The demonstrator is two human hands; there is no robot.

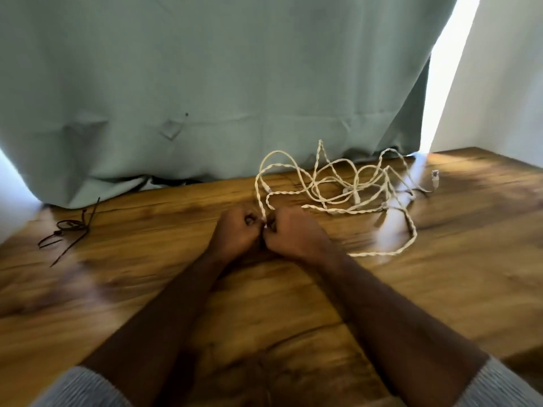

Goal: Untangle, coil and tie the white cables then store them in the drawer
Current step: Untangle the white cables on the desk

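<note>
A tangle of white braided cables (346, 186) lies on the wooden table (176, 289), to the right of centre near the curtain. One strand runs down from the tangle into the gap between my two fists. My left hand (235, 233) and my right hand (293, 233) sit knuckle to knuckle on the table, both with fingers curled round that white strand. A loose plug end (435, 174) lies at the far right of the tangle. No drawer is in view.
A grey-green curtain (205, 83) hangs along the table's back edge. Thin dark ties (70, 227) lie on the table at the left. A white wall (499, 83) stands at the right, with the table's right edge (523, 342) below it.
</note>
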